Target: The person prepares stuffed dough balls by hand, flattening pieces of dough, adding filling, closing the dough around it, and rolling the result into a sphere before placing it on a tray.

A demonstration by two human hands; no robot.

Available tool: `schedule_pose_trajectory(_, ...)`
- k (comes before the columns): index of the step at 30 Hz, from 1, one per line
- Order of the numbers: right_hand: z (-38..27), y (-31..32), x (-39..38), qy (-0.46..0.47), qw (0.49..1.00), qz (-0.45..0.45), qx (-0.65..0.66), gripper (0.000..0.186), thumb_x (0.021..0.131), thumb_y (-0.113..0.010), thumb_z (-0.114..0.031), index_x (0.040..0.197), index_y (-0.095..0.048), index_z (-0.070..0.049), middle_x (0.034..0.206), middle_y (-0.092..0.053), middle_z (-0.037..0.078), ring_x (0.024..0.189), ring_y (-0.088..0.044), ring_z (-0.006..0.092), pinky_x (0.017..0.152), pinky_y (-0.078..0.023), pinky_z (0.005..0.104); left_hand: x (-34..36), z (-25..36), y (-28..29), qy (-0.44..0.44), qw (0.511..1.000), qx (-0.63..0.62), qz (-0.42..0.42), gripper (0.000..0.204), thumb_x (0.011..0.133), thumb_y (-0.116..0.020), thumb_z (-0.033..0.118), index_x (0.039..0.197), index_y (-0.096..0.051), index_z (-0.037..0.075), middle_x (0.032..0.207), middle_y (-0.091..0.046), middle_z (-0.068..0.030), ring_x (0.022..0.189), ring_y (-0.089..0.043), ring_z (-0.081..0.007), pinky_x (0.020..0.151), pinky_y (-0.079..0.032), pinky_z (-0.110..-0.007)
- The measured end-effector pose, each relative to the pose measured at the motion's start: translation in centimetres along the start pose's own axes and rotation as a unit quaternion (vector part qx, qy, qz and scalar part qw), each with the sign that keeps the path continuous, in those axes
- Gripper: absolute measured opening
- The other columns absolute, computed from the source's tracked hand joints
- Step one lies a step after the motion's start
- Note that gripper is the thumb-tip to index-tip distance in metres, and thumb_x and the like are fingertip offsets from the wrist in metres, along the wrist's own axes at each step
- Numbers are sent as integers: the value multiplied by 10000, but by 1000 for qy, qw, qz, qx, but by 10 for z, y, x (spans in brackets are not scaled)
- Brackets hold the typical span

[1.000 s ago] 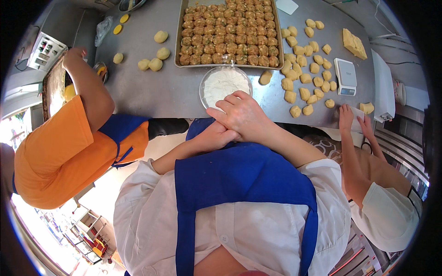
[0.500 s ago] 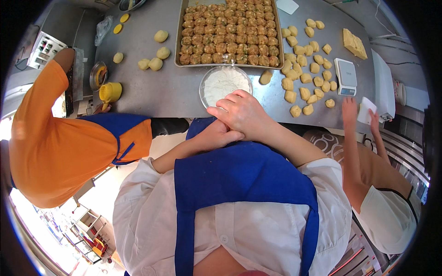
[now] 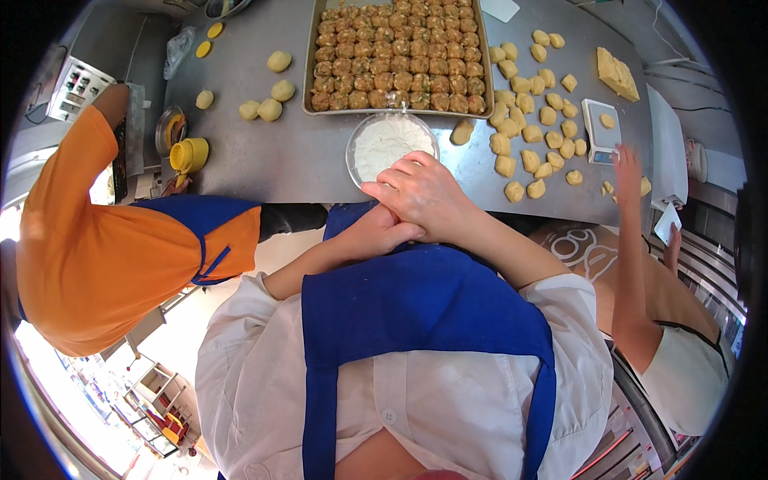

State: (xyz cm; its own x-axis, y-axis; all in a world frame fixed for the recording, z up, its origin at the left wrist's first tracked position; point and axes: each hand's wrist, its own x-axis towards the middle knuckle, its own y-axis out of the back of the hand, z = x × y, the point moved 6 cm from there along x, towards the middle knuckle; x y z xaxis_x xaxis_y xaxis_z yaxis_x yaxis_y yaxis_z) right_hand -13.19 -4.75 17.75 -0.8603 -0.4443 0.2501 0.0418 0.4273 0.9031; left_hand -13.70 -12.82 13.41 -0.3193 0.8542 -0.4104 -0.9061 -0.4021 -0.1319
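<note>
Close in front of my blue apron, my right hand lies over my left hand, and the two are closed together. Whatever is between the palms, if anything, is hidden. Just beyond my right fingertips stands a clear bowl of white flour. A single dough piece rests to the right of the bowl. Behind it is a large metal tray with rows of browned, green-flecked filling balls. Several cut dough pieces are scattered over the steel table to the right.
A person's hand at the right is near a white scale bearing a dough piece; a dough block sits behind. Round dough balls lie on the left. A person in orange stands there by a yellow jug.
The co-worker's hand on the right has moved, and a dough piece now sits on the scale, with more pieces at the table edge. My hands have hardly moved.
</note>
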Motion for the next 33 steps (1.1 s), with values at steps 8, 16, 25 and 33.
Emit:
schedule_pose_trajectory(8,1,4,3,-4,1000,-11,-13,460,597,-751,-268,1004,-594,-121,854,-615,23,885,-613,202,846,-421,352,0,9,3,37,999,14,-25,315,795,-609,127,1077,-626,-13,967,-665,-101,934,-627,-190,826,-499,-323)
schedule_pose_trajectory(16,4,-2,3,-29,999,1,40,465,631,-751,-263,1045,-629,-89,884,-650,49,891,-641,212,854,-447,348,5,5,10,-8,994,65,-86,428,793,-654,157,1185,-605,-7,1101,-663,-125,1021,-617,-204,905,-497,-322)
schedule_pose_trajectory(25,34,10,7,-79,892,-88,435,486,817,-657,-205,1264,-600,-21,1198,-652,153,1062,-643,278,926,-500,363,14,36,21,-146,952,244,-110,531,738,-800,295,1130,-624,-16,1083,-670,-117,1025,-619,-259,881,-501,-338)
schedule_pose_trajectory(33,0,7,8,-74,843,-219,486,664,738,-580,-181,1378,-451,-62,1119,-653,180,1000,-646,320,873,-508,384,-5,24,4,-58,935,258,-236,356,794,-771,275,1023,-680,18,947,-703,-127,913,-671,-249,789,-529,-339)
